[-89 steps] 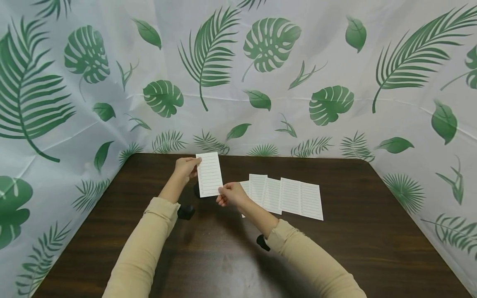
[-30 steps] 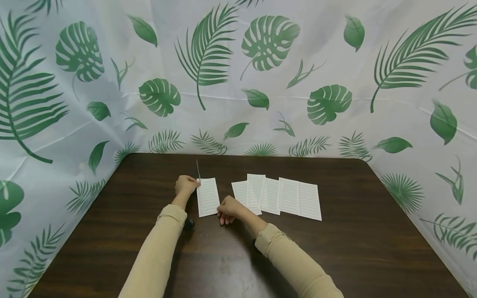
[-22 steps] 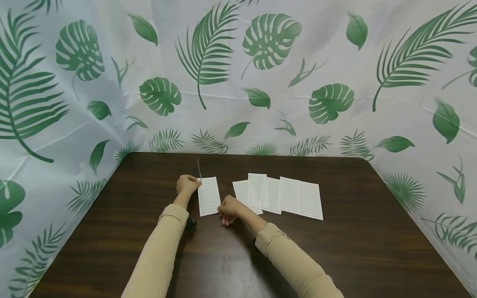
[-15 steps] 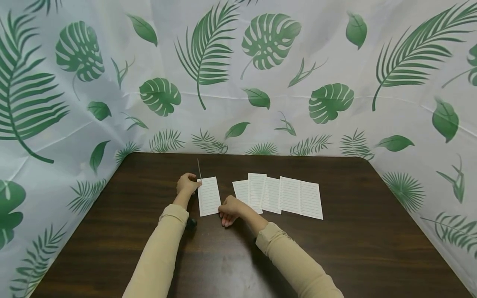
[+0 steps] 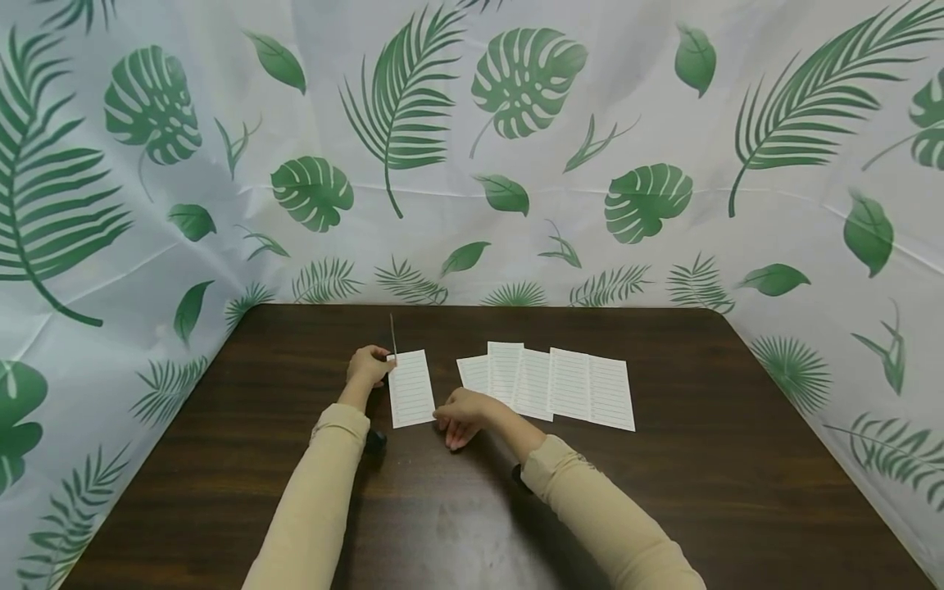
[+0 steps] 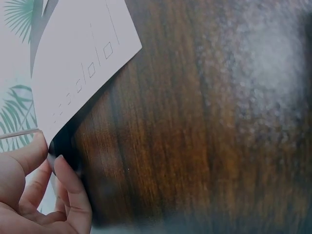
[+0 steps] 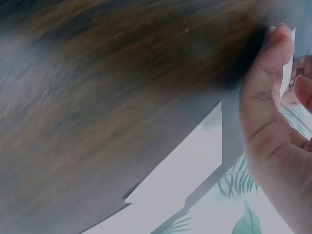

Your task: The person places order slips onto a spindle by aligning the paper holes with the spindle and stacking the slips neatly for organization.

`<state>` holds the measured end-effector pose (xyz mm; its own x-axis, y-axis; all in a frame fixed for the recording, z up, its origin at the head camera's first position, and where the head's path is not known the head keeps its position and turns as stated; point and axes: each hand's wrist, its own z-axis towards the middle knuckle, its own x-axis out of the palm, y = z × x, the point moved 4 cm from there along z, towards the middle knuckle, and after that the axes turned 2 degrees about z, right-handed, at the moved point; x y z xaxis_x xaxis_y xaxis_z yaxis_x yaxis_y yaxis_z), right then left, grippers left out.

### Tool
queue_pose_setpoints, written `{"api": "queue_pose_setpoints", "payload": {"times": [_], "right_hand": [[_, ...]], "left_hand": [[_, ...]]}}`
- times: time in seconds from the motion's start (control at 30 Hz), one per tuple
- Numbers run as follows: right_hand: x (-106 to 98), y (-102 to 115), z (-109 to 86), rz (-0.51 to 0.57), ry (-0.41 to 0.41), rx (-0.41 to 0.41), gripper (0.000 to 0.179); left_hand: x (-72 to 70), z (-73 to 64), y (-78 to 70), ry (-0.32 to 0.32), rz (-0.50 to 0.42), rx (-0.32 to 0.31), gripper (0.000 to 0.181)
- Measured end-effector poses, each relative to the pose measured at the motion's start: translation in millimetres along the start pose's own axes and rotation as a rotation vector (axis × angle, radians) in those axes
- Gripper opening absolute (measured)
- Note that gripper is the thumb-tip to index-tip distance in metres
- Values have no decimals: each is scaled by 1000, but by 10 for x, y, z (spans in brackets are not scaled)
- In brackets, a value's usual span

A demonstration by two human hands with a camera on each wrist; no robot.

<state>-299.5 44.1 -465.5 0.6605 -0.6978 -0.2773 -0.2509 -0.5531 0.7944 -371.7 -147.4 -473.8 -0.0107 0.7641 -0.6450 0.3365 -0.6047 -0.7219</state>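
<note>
Left to right, we see the left hand (image 5: 369, 366) with thumb and a finger pinching the far-left corner of the lined card (image 5: 413, 391). A thin strip (image 5: 393, 332) rises there, too narrow for us to identify. Card is left of centre on the desk (image 5: 442, 516), toward the far edge, rightward and nearward of those fingertips. Long axis runs far edge to near edge, far end tipped slightly left. Right hand (image 5: 465, 414) is at its near-right corner: both hands equally close, right-hand pinch we can't tell. Overlapping cards (image 5: 571, 383) lie further right.
</note>
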Motion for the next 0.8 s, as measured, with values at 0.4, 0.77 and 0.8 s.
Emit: {"api": "queue_pose_setpoints", "payload": {"times": [0.4, 0.77, 0.8], "right_hand": [[-305, 2, -125, -191, 45, -180, 28], [-560, 3, -236, -456, 35, -342, 22], [-575, 13, -250, -485, 23, -364, 20]], "left_hand": [[189, 448, 296, 35, -79, 5, 30], [-69, -23, 156, 68, -25, 201, 32], [-77, -26, 155, 73, -1, 229, 32]]}}
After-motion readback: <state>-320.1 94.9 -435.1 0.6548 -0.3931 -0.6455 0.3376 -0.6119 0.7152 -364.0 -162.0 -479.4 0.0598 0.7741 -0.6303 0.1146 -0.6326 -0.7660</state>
